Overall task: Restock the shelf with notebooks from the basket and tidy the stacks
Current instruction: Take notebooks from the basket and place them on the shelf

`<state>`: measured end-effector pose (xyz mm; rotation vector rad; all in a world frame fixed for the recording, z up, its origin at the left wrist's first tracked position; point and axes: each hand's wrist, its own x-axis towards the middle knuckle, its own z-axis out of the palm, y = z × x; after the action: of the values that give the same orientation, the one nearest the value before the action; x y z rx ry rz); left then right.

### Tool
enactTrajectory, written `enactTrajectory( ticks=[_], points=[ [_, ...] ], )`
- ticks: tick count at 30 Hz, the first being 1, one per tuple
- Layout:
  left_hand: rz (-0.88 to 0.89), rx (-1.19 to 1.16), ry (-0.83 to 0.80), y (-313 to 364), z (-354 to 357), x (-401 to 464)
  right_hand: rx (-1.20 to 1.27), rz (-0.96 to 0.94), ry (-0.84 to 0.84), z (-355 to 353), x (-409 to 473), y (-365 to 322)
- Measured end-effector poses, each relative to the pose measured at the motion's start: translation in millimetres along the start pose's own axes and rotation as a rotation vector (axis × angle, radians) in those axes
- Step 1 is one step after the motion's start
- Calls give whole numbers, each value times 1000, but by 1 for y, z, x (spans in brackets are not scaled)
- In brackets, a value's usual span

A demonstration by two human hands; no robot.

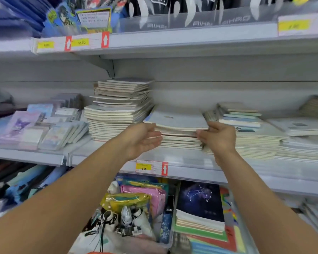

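We've got left hand (145,138) flat, fingers straight, against the notebook stack (178,129) on the shelf (173,156); right hand (217,136) grips its other end.

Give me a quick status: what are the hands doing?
Left hand open against the middle notebook stack. Right hand gripping its other side. Tall stack crowds the left.

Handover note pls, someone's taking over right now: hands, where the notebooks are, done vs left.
Left hand: open, palm against the left edge of the middle stack.
Right hand: fingers curled on that stack's right edge.
Tall stack to its left is ragged; the lower stacks to its right are uneven.
Done: middle stack is on the shelf, being squared.
Left: notebooks with the starry cover remain in the basket; tidy the other stacks.
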<state>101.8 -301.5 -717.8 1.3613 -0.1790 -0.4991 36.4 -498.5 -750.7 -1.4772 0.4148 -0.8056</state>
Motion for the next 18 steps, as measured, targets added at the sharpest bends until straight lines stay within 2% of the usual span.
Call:
enactTrajectory(
  ticks=[2,3,4,7,8,10,12,14,15,16,17,18],
  points=[
    [108,305,11,-11,-9,-23,42,51,51,-1,12,5],
    [185,469,27,-21,-18,-36,-28,38,75,0,15,9],
    [261,623,33,-32,-29,-51,-198,-30,90,2,15,12],
    [373,990,-31,-73,-71,-92,-952,-436,198,4,-8,8],
    [366,1085,-69,-87,-86,-104,-1105,-556,231,6,-21,1],
    [286,1318,-168,-114,-114,-119,-1159,-722,180,20,-47,-9],
    [109,1699,-361,-134,-130,-126,-969,-848,-108,44,-79,15],
    [-181,1967,-540,-144,-139,-128,-833,-885,-615,59,-131,76],
    [-294,1992,-578,-146,-142,-125,-878,-787,-923,60,-157,118],
    [-341,1969,-588,-147,-144,-123,-1013,-598,-1228,58,-180,162],
    [-347,1960,-599,-149,-146,-123,-1204,-340,-1477,52,-203,204],
    [-326,1959,-613,-151,-149,-123,-1366,-99,-1621,42,-220,245]
  ],
)
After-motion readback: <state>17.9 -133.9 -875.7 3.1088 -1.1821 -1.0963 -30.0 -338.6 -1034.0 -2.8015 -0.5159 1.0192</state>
